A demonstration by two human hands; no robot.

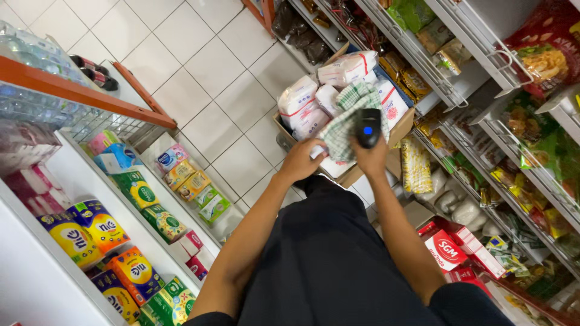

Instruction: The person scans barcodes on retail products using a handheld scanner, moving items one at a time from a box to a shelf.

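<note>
Left hand pinching checked cloth, right hand clasping black scanner, above cardboard box of white packets, shelves either side.

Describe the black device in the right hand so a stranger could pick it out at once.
Find the cardboard box of white bags on the tiled aisle floor. Above it, the right hand holds up a small black handheld device beside a green checked cloth. Only it shows a glowing blue dot.

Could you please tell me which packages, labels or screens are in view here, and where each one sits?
White bags: in the cardboard box, red-banded, plump.
Scanner: right hand, black, blue light.
Yellow tins: left shelf, round, blue labels.
Red cartons: lower right, boxy.
Snack packets: right racks, green and yellow.
</note>
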